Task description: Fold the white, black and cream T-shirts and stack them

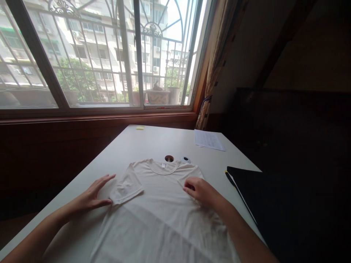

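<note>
A white short-sleeved T-shirt [161, 204] lies spread on the white table [164, 140], its round neckline toward the window. The sleeve on the left is folded inward over the shirt's front. Beside that sleeve is my left hand [95, 194], fingers apart, the thumb close to the sleeve's lower corner. My right hand [200, 190] is over the sleeve on the right with its fingers curled together; whatever they hold, if anything, is hidden. My right hand and forearm cover part of the shirt's right side.
Behind the collar are a round hole [169, 159] and a small white ring-shaped object [185, 160]. Papers [210, 140] and yellow notes [140, 128] lie farther back. At right are a black flat item [252, 193] and a dark pen-like object [230, 179]. A window stands beyond.
</note>
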Available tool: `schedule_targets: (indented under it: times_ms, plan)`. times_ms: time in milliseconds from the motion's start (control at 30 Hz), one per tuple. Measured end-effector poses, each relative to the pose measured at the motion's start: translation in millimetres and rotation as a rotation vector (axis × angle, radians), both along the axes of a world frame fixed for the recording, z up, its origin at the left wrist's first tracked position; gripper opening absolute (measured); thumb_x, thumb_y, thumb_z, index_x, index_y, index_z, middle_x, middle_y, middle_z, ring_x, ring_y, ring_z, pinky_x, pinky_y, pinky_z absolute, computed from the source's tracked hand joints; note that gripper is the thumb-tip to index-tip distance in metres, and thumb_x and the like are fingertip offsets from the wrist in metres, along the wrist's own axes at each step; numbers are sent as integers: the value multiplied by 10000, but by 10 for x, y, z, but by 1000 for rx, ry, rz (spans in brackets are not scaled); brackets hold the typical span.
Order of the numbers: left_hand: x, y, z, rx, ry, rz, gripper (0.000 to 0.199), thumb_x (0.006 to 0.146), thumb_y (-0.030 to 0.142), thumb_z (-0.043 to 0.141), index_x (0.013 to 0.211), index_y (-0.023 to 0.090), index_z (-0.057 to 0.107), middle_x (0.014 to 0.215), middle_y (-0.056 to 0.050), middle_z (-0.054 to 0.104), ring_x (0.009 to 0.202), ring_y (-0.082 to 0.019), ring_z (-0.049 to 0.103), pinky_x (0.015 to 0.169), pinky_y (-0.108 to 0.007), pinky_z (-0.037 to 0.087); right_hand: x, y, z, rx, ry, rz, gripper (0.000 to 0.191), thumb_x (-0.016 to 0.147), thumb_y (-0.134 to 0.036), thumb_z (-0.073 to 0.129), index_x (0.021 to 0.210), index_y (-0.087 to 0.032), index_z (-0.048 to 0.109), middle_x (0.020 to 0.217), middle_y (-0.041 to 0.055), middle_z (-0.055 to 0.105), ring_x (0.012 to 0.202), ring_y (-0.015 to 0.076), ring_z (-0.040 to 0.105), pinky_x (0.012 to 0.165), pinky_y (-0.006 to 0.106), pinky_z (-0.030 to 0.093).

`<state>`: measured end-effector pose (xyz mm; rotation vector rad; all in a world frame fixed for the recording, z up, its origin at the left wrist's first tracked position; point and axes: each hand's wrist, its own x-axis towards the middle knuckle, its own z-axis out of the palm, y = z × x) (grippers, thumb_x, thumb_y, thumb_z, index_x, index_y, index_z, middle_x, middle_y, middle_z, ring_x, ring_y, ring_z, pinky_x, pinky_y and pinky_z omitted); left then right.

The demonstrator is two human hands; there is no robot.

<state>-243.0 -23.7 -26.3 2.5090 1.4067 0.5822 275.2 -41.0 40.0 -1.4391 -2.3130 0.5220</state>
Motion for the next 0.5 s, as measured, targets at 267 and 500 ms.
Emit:
schedule_targets:
  times_ms: [267, 500]
  plan:
    - [154, -140, -117, 120, 6, 49, 826, 898, 547, 676, 1594, 286, 317, 1567, -128, 480, 1462, -356, 413, 1144, -500, 441, -1321, -183, 67, 308, -160, 346, 206, 883, -391, 735, 1009, -234, 694, 1021, 41, 696, 913, 214, 614, 761, 315, 447]
    - [183, -179, -101, 133, 53, 34, 777, 945, 511, 628, 1602, 285, 280, 1593, -110, 448, 1481, -335, 386, 1177, -502, 398, -2156, -74, -164, 498, -230, 412, 349, 856, -488, 724, 1043, -202, 657, 1069, 76, 666, 968, 263, 575, 791, 377, 489]
